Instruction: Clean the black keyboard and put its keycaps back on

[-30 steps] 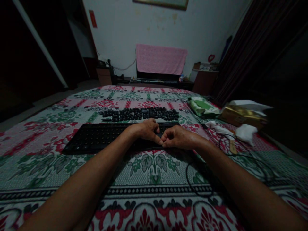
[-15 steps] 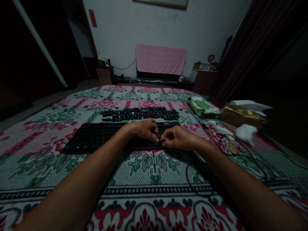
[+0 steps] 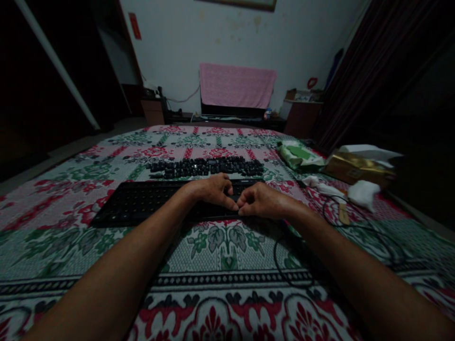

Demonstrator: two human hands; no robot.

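A black keyboard (image 3: 138,203) lies across the patterned cloth, with many of its keycaps off and rows of small bare key posts showing. Over its right half rests my left hand (image 3: 217,190), fingers curled and thumb stretched toward my right hand. My right hand (image 3: 259,201) is closed in a pinch at the keyboard's lower right part, its fingertips close to the left thumb. Whatever lies between the right fingertips is too small and dark to make out. Just behind the keyboard, loose black keycaps (image 3: 206,166) lie in a long heap.
To the right are a green-and-white wipes pack (image 3: 300,155), a gold tissue box (image 3: 359,168), crumpled white tissue (image 3: 364,194) and a small tan piece (image 3: 343,214). A black cable (image 3: 277,258) loops over the cloth beside my right forearm. A pink towel (image 3: 237,85) hangs at the far wall.
My left thumb has shifted slightly right, toward the right fingertips. The right fingers have drawn closer together. The keyboard and keycap heap stay put.
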